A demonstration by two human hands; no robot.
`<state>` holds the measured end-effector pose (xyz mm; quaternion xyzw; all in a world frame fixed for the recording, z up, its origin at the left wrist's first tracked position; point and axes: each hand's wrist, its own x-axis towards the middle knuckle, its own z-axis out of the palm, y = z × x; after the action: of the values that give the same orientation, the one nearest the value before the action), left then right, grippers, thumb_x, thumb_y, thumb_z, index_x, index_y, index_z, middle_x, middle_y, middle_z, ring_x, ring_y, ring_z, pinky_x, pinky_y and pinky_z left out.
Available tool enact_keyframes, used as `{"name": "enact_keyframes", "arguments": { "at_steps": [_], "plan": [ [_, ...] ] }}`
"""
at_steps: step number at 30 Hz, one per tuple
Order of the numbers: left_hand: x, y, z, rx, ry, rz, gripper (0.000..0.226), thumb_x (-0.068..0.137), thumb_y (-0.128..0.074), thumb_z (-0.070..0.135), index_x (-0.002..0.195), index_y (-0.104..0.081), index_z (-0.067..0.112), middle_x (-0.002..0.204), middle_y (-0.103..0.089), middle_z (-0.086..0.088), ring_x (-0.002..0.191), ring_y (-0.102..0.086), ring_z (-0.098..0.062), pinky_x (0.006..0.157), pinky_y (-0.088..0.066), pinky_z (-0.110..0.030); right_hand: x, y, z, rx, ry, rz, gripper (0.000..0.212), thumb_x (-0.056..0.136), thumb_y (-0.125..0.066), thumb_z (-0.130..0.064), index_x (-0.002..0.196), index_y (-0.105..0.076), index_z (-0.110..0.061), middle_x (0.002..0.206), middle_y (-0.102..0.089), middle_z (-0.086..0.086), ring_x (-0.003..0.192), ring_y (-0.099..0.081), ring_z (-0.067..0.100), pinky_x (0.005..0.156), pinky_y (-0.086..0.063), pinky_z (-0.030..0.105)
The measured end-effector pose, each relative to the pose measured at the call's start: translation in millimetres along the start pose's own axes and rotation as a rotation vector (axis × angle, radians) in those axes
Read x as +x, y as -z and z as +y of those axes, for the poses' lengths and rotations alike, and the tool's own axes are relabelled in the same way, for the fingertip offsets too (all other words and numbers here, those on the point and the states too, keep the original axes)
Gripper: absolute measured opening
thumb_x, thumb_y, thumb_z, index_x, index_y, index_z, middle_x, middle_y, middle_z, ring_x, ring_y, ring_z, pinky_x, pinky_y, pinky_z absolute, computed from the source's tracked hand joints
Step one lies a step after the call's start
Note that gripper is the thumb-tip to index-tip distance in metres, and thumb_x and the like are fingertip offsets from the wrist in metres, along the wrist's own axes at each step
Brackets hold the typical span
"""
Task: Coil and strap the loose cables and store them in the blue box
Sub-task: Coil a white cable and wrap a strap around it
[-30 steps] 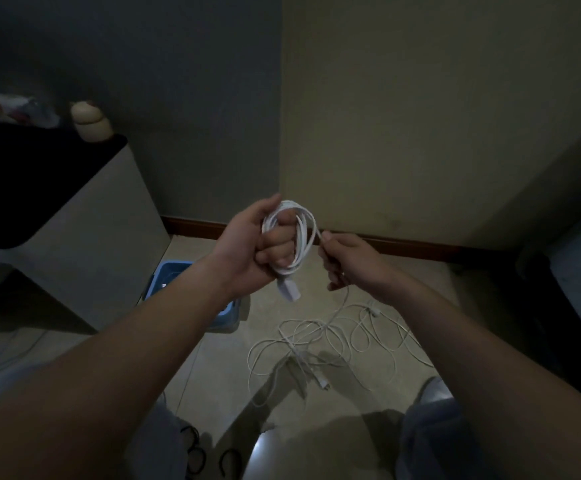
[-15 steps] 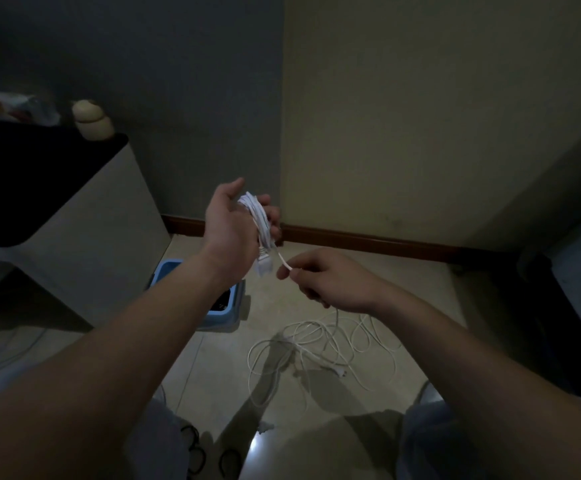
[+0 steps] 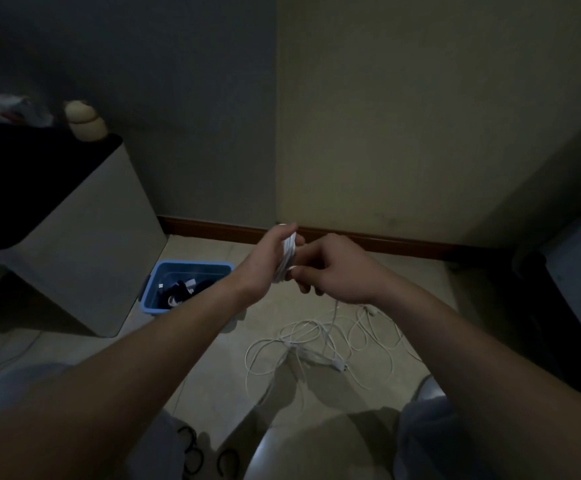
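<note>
L hand [image 3: 268, 259] grips coil [image 3: 287, 252], R hand [image 3: 339, 271] pinches; blue box [image 3: 192, 265] beside cabinet [image 3: 84, 244].

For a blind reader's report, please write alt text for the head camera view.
The left hand grips a white cable coil while the right hand pinches its strand. Below, loose white cables lie on the floor, and the blue box stands to their left.
</note>
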<state>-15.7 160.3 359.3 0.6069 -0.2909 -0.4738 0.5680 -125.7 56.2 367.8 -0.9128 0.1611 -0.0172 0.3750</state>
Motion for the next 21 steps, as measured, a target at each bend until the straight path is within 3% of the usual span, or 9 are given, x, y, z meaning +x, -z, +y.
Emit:
{"name": "enact_keyframes", "arguments": {
  "at_steps": [3,5,7,9,12,16,21],
  "plan": [
    [-8,-4,-2,0.127,-0.050,-0.141,0.051,0.107,-0.013,0.033,0.104,-0.053,0.000,0.078,-0.055,-0.017,0.056,-0.057,-0.012,0.054,-0.038,-0.029,2,6,1,-0.034,-0.019,0.158,0.016,0.077,-0.080,-0.033,0.070,-0.068,-0.025,0.060,-0.068,-0.010,0.053,-0.062,0.008,0.054,-0.049,0.030],
    [-7,-3,-4,0.155,-0.051,-0.175,0.054,0.107,-0.012,0.038,0.103,-0.053,0.002,0.077,-0.053,-0.021,0.049,-0.054,-0.011,0.047,-0.036,-0.023,3,12,4,-0.163,-0.075,0.273,0.038,0.061,-0.083,-0.054,0.064,-0.060,-0.024,0.056,-0.062,-0.009,0.052,-0.056,0.007,0.052,-0.044,0.031],
    [-3,1,-7,0.164,-0.034,-0.199,0.060,0.103,-0.017,0.052,0.096,-0.053,0.004,0.066,-0.050,-0.019,0.047,-0.041,-0.018,0.044,-0.029,-0.024,4,15,5,-0.299,-0.095,0.330,0.055,0.049,-0.073,-0.074,0.061,-0.052,-0.024,0.052,-0.055,-0.009,0.050,-0.051,0.007,0.049,-0.038,0.029],
    [2,3,-10,0.138,-0.004,-0.230,0.063,0.091,-0.025,0.061,0.077,-0.052,0.007,0.054,-0.044,-0.007,0.045,-0.032,-0.014,0.041,-0.023,-0.022,4,17,6,-0.370,-0.090,0.339,0.061,0.045,-0.063,-0.081,0.059,-0.049,-0.023,0.051,-0.053,-0.008,0.051,-0.050,0.009,0.050,-0.037,0.030],
    [5,7,-12,0.139,0.040,-0.249,0.060,0.084,-0.040,0.068,0.066,-0.067,0.018,0.056,-0.036,-0.006,0.042,-0.022,-0.009,0.040,-0.020,-0.020,5,18,9,-0.320,-0.058,0.297,0.044,0.059,-0.071,-0.062,0.062,-0.052,-0.023,0.054,-0.055,-0.007,0.055,-0.051,0.010,0.054,-0.041,0.034],
    [5,13,-14,0.233,0.012,-0.210,0.054,0.080,-0.055,0.071,0.076,-0.074,0.020,0.053,-0.029,0.005,0.044,-0.021,-0.011,0.042,-0.022,-0.020,7,23,19,0.081,0.057,0.242,0.016,0.087,-0.075,-0.020,0.076,-0.064,-0.022,0.068,-0.061,-0.007,0.060,-0.051,0.001,0.062,-0.043,0.023],
    [5,11,-10,0.140,0.001,-0.160,0.048,0.097,-0.052,0.054,0.063,-0.064,0.022,0.044,-0.032,0.005,0.039,-0.022,-0.010,0.041,-0.023,-0.019,7,23,30,0.250,0.055,0.212,0.013,0.096,-0.066,-0.016,0.083,-0.068,-0.019,0.067,-0.059,-0.007,0.056,-0.051,-0.001,0.057,-0.044,0.020]
  ]
}}
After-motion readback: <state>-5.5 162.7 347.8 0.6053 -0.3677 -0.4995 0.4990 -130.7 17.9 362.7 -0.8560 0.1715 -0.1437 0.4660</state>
